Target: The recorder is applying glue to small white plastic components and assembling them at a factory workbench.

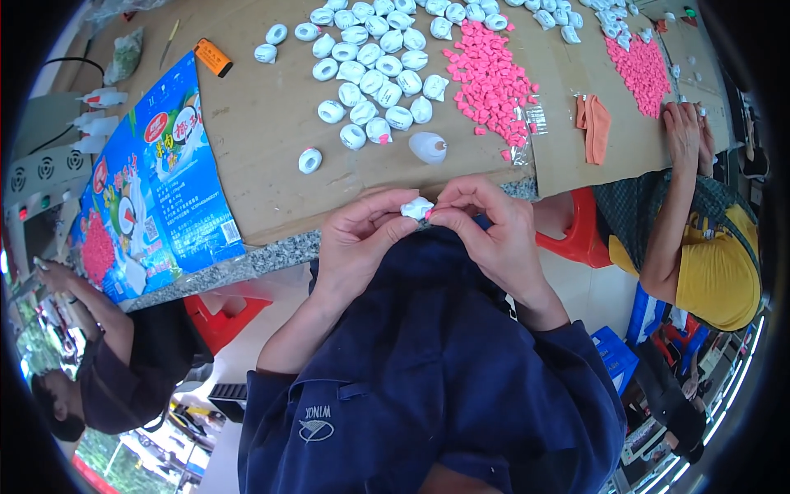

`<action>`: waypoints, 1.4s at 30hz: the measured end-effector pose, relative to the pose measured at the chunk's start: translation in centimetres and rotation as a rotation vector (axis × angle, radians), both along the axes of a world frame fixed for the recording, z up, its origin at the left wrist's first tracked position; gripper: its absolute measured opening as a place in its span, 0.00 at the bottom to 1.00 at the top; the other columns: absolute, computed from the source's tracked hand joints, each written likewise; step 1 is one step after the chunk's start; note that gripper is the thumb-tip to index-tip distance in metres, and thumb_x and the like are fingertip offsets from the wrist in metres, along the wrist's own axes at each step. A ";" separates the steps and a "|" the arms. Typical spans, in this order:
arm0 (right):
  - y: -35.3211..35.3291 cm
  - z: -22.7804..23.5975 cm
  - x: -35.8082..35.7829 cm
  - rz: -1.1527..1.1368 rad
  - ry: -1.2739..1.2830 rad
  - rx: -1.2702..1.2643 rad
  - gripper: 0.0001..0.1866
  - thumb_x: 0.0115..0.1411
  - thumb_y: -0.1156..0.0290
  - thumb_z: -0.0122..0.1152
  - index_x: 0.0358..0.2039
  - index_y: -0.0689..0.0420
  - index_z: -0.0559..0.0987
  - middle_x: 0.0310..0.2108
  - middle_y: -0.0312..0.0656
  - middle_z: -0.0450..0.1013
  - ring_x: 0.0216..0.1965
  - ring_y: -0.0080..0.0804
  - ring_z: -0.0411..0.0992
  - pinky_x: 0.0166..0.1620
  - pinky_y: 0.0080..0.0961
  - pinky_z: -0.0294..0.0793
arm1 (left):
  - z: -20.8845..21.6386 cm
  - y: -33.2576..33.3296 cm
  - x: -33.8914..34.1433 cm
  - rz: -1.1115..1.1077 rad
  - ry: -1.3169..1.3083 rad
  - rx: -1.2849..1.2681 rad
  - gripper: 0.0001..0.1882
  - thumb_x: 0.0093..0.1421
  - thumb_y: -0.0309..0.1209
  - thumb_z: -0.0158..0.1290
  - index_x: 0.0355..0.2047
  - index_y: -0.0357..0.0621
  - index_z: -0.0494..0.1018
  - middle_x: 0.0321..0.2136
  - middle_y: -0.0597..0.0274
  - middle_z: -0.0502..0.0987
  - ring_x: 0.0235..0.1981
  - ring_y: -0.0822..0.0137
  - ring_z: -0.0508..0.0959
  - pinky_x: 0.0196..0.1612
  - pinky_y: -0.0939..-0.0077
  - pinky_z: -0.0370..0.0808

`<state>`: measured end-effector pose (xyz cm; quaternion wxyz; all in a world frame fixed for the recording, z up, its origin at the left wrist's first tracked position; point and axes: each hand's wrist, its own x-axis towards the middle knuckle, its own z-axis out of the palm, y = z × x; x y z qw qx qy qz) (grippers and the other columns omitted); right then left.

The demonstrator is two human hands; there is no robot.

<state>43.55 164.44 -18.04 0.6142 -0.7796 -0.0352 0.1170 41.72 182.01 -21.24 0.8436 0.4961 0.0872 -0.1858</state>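
Close to my body, just past the table's front edge, my left hand (368, 240) pinches a small white rounded piece (417, 208) between thumb and fingertips. My right hand (491, 233) meets it from the other side, its thumb and forefinger closed on a small pink piece (429, 214) that touches the white one. Beyond my hands lie many like white pieces (370, 81) with oval openings. To their right spreads a heap of small pink pieces (491, 86). A translucent white rounded container (429, 147) lies nearest my fingers on the cardboard.
Brown cardboard (271, 165) covers the stone-edged table. On the left are a blue printed sheet (169, 177) and an orange box-like item (213, 58). An orange cloth strip (596, 128) lies right. Co-workers sit at both sides, one in a yellow sleeve (720, 267), near red stools (580, 230).
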 end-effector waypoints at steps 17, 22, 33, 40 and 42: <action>0.8 -0.8 -0.5 -0.058 -0.107 0.054 0.05 0.48 0.80 0.63 0.28 0.63 0.78 0.26 0.39 0.73 0.27 0.22 0.69 0.30 0.16 0.65 | 0.6 0.1 -0.3 -0.014 -0.236 0.240 0.14 0.51 0.13 0.52 0.39 0.33 0.73 0.41 0.55 0.71 0.41 0.68 0.74 0.45 0.79 0.74; 1.1 -1.7 -0.5 -0.049 -0.144 -0.018 0.05 0.47 0.80 0.63 0.27 0.63 0.79 0.25 0.39 0.73 0.27 0.23 0.69 0.30 0.16 0.65 | 0.2 0.1 -0.3 0.030 -0.185 0.252 0.12 0.51 0.15 0.54 0.37 0.38 0.76 0.38 0.58 0.74 0.37 0.72 0.75 0.38 0.84 0.73; -0.4 -2.7 1.1 -0.317 -0.125 -0.131 0.17 0.41 0.77 0.70 0.34 0.62 0.75 0.28 0.34 0.70 0.26 0.20 0.64 0.31 0.17 0.65 | 0.0 4.6 3.1 0.383 -0.431 1.060 0.15 0.48 0.20 0.57 0.39 0.42 0.75 0.39 0.58 0.73 0.24 0.73 0.72 0.29 0.82 0.71; 0.8 -3.3 3.2 -0.086 -0.541 -0.434 0.21 0.44 0.76 0.68 0.40 0.61 0.72 0.41 0.39 0.70 0.37 0.24 0.68 0.37 0.20 0.67 | 0.7 2.4 5.3 0.153 -0.786 1.596 0.19 0.43 0.30 0.62 0.38 0.46 0.76 0.37 0.60 0.73 0.38 0.62 0.69 0.44 0.66 0.65; 0.6 -3.4 3.1 -0.044 -0.600 -0.455 0.22 0.46 0.77 0.66 0.42 0.62 0.71 0.43 0.41 0.70 0.39 0.26 0.69 0.39 0.20 0.68 | 0.6 2.2 5.4 0.112 -0.794 1.615 0.18 0.44 0.29 0.62 0.38 0.47 0.76 0.35 0.60 0.73 0.37 0.62 0.70 0.43 0.68 0.66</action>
